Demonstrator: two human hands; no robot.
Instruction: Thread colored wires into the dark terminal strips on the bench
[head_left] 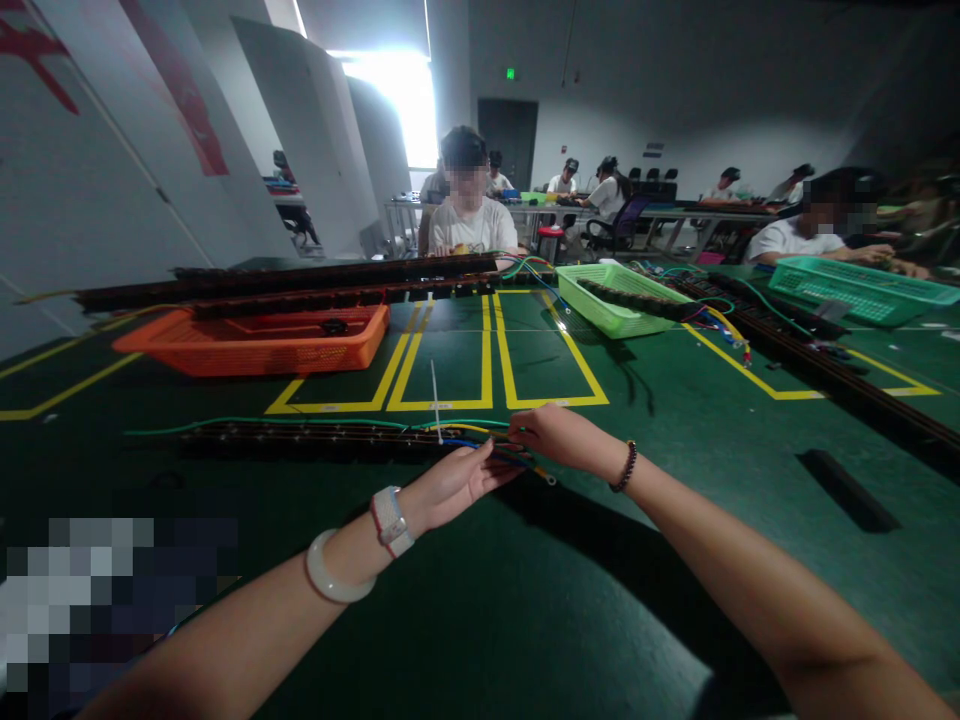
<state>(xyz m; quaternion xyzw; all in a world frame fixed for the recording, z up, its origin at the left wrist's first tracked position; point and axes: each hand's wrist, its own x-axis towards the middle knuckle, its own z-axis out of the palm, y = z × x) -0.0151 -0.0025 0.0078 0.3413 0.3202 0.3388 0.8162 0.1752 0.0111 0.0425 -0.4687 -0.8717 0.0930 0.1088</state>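
A long dark cable chain [300, 440] lies across the table in front of me. A green wire runs along its top, and a bundle of coloured wires [465, 442] comes out of its right end. My left hand [454, 487] is closed on this bundle from below, thumb on top. My right hand [559, 438] pinches at the wires just to the right, its fingertips partly hidden. A white cable tie [435, 400] stands upright at the end of the chain. A ring terminal [551, 480] sticks out below my right hand.
An orange basket [255, 352] stands behind at left, with more cable chains [300, 280] across it. A light green basket [622, 310] and a teal basket [862, 290] are farther right. A dark strip [847, 490] lies at right. Co-workers sit across the table.
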